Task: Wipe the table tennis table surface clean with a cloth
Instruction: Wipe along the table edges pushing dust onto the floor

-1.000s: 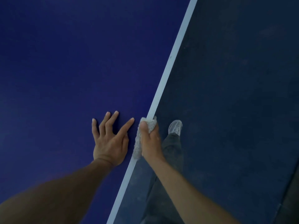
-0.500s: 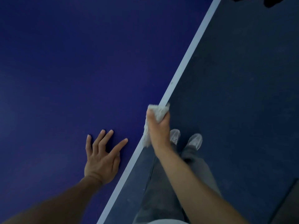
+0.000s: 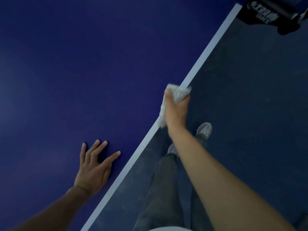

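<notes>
The cloth [image 3: 179,93] is squeezed in the right hand [image 3: 175,109] on the white edge line [image 3: 208,52] of the table [image 3: 83,64]. The left hand [image 3: 93,170] is laid flat and open beside that line. The cloth should be pressed firmly and slid along it

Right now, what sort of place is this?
Likely a table tennis room or sports hall. A dark blue table with a white edge line fills the left, dark speckled floor shows past its edge, and a black fitting with lettering, perhaps the net clamp, sits at the top right.
</notes>
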